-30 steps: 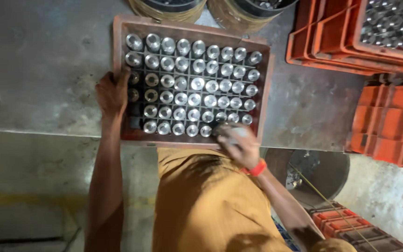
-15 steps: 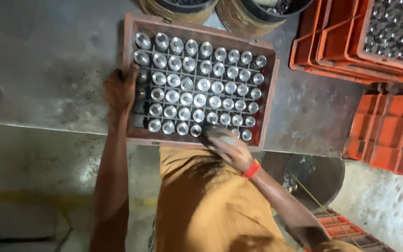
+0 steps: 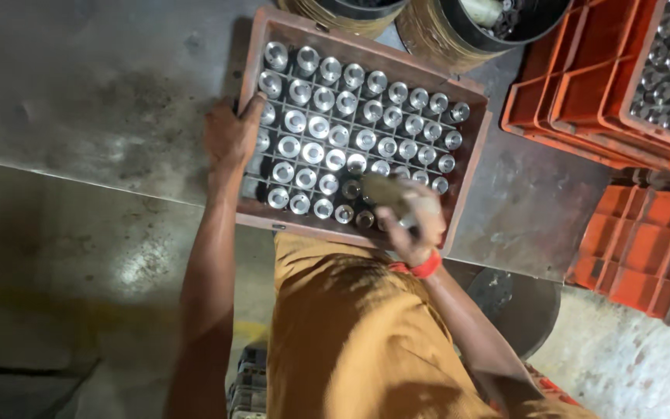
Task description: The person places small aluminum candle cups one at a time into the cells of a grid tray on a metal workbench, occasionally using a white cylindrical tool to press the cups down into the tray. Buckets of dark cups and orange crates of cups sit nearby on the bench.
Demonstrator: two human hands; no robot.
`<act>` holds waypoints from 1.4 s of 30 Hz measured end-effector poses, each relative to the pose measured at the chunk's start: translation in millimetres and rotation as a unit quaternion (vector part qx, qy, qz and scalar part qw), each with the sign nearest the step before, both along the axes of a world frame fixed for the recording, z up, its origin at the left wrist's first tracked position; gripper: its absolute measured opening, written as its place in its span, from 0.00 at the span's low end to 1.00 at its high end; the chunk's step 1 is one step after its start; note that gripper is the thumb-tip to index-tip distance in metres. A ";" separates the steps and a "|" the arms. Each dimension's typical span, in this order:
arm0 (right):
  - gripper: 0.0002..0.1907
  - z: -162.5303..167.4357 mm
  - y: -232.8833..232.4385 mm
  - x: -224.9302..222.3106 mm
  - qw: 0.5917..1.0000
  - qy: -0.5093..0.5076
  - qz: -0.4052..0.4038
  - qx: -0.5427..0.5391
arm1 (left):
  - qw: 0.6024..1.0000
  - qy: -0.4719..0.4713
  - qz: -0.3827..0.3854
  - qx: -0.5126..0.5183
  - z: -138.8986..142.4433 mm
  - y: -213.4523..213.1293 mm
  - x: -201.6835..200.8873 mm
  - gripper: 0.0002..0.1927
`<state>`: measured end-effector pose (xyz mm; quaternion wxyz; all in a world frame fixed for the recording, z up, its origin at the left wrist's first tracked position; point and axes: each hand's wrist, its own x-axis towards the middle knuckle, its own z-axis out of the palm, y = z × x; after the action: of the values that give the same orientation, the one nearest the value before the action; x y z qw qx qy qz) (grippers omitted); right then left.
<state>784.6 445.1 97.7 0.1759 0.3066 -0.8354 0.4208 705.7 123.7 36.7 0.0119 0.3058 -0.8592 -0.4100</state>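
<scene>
Head view: left hand (image 3: 230, 140) grasps the brown gridded crate (image 3: 471, 194); right hand (image 3: 416, 221) clenches a blurred tool (image 3: 385, 190).

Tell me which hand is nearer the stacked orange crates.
Right. The right hand is over the tray's near right corner, closer to the orange crates; the left hand grips the tray's far-side left edge.

Stained grey metal table (image 3: 79, 93), stacked orange crates (image 3: 583, 101), dim concrete floor (image 3: 56, 295).

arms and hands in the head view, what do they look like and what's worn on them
Both arms are bare, with no sleeves over the forearms and no gloves on the left hand or right hand. A red band circles the right wrist. The mustard-orange cloth garment covers the torso.
</scene>
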 end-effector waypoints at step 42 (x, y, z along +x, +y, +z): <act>0.25 9.6 31.1 32.5 0.995 -0.051 -0.076 -0.039 | 0.999 -0.028 -0.019 0.010 27.6 20.4 111.8 0.36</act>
<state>817.1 476.1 107.3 0.1767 0.2136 -0.8470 0.4535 817.4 144.1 64.3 -0.0233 0.3011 -0.8607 -0.4099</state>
